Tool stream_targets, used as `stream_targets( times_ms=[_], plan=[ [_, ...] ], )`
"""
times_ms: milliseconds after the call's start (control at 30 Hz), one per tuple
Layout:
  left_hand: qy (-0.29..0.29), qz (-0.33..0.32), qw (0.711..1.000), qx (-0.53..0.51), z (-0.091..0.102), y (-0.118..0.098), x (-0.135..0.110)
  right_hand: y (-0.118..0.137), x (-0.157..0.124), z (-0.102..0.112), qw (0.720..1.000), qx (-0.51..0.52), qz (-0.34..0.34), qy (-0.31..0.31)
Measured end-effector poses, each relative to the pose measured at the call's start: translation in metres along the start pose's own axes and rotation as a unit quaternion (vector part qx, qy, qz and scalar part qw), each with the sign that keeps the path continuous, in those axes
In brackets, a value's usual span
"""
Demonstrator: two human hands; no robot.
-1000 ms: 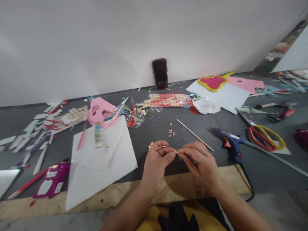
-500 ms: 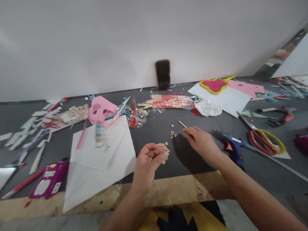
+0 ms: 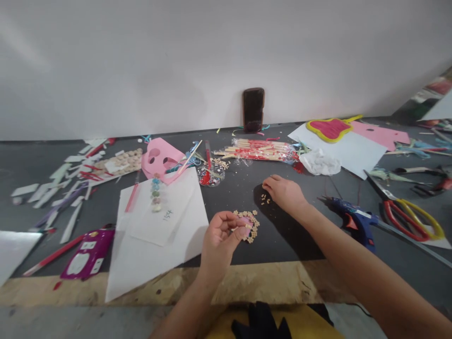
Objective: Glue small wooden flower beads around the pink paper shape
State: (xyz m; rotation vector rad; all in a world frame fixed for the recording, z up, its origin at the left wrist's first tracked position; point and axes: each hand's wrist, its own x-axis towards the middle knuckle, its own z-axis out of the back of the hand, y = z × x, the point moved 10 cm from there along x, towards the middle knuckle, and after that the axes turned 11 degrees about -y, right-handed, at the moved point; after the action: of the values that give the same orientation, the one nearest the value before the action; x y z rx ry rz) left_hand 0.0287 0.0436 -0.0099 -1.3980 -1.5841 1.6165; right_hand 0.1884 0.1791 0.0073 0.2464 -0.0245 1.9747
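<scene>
My left hand (image 3: 221, 235) is closed with thumb and fingertips on a pink piece edged with small pale wooden flower-shaped beads (image 3: 254, 229), just above the dark tabletop. Its fingers hide the near side of that piece. To the right, my right hand (image 3: 287, 193) has thumb and forefinger pinched together low over the table. What lies between those fingertips is too small or hidden to make out. Just below them several loose tiny wooden pieces (image 3: 264, 199) are scattered on the tabletop.
A blue glue gun (image 3: 356, 219) and red-and-yellow scissors (image 3: 411, 214) lie to the right. White sheets (image 3: 187, 235) and a purple packet (image 3: 88, 254) are on the left. Behind are wrapped sticks (image 3: 261, 150), crumpled tissue (image 3: 321, 162) and a phone (image 3: 253, 109) against the wall.
My right hand has drawn back to the left, over the loose pieces; the short stick seen in its fingers before no longer shows. My left hand still holds the beaded piece. The view has shifted slightly.
</scene>
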Motion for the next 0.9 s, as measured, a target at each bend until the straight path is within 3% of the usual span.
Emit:
stream_targets(
  times_ms=[300, 567, 767, 900],
  plan=[
    [0.018, 0.020, 0.999, -0.024, -0.010, 0.011, -0.003, 0.005, -0.005, 0.000, 1.000, -0.018, 0.023, -0.012],
    [0.030, 0.020, 0.999, -0.023, -0.014, 0.012, -0.007, -0.003, -0.008, 0.015, 0.995, 0.079, 0.009, -0.055],
    [0.047, 0.019, 0.999, 0.006, -0.017, 0.013, -0.008, -0.011, -0.057, 0.042, 0.978, 0.180, -0.004, -0.100],
    [0.102, -0.026, 0.989, 0.108, -0.036, 0.011, -0.013, -0.024, -0.100, 0.056, 0.967, 0.205, -0.034, -0.149]
  ],
)
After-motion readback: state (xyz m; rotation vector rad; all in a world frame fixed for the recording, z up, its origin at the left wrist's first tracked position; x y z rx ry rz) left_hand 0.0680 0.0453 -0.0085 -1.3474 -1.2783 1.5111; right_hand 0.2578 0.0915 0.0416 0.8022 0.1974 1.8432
